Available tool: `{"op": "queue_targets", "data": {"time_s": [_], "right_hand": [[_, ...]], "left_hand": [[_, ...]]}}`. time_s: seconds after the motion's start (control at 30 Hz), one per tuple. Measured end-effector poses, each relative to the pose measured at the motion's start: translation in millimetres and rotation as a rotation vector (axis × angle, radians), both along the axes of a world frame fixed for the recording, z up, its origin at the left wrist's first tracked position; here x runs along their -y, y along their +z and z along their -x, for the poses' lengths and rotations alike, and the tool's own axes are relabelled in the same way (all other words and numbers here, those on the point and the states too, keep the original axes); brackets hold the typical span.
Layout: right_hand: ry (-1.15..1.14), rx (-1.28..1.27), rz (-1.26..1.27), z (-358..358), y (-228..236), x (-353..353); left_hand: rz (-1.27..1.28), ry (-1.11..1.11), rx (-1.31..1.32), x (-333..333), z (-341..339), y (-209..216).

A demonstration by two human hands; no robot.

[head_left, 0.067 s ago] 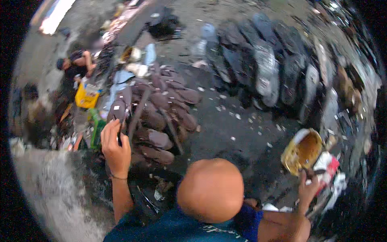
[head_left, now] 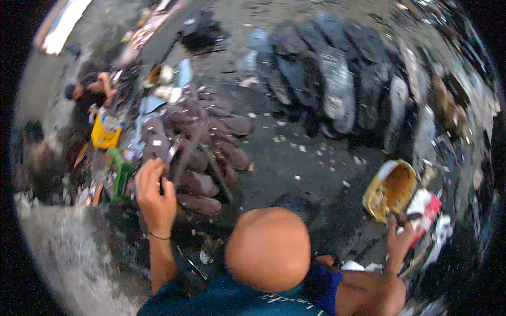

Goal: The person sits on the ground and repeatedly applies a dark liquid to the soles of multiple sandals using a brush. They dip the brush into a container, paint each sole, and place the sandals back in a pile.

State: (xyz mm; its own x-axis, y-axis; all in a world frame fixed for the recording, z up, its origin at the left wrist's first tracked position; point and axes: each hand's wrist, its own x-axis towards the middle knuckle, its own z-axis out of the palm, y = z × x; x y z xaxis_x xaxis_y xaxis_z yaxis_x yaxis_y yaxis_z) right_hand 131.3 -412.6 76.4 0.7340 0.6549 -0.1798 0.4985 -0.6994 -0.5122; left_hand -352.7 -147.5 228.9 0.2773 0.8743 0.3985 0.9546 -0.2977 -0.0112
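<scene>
My left hand (head_left: 155, 197) reaches out to a heap of brown shoe soles (head_left: 205, 152) on the dark floor, its fingers closed round the end of one brown sole (head_left: 158, 145). My right hand (head_left: 400, 239) is low on the right, closed on a small dark brush (head_left: 408, 217) next to an open yellow can (head_left: 391, 189) with brownish glue inside. A red-and-white packet (head_left: 424, 208) lies against that hand. My own head (head_left: 268, 247) fills the lower middle and hides the floor under it.
A long row of dark soles (head_left: 337, 79) lies spread across the top and right. A green box (head_left: 122, 174) and a yellow container (head_left: 105, 131) stand left of the heap. Another person (head_left: 87, 92) crouches at far left. Small pale scraps dot the floor.
</scene>
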Motion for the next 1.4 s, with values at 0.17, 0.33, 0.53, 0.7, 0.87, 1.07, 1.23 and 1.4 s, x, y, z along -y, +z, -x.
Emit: {"op": "queue_targets", "data": {"time_s": [0.17,0.33,0.53,0.7,0.87,1.07,1.23,1.4], "right_hand": [[0.117,0.050,0.165,21,7,-23],[0.236,-0.106,0.446,24,18,-5],[0.071,-0.587,-0.185,47,30,-32],[0.193,-0.404,-0.770,60,43,-110],[0.502,-0.099,-0.862,56,43,-179],[0.254,0.028,-0.764,33,38,-181],[0.192,-0.332,-0.902,35,42,-176],[0.491,-0.339,-0.777,94,52,-133]], "left_hand": [[0.208,-0.289,-0.088,22,-92,-168],[0.822,-0.437,0.246,45,-129,-251],[0.747,-0.773,-0.019,0,-170,-274],[1.294,-0.546,1.147,-19,-235,-216],[2.029,-0.152,1.884,-24,-255,-181],[2.055,-0.266,1.735,-8,-250,-189],[2.045,-0.410,1.945,-31,-238,-195],[1.984,-0.322,1.853,-24,-240,-190]]}}
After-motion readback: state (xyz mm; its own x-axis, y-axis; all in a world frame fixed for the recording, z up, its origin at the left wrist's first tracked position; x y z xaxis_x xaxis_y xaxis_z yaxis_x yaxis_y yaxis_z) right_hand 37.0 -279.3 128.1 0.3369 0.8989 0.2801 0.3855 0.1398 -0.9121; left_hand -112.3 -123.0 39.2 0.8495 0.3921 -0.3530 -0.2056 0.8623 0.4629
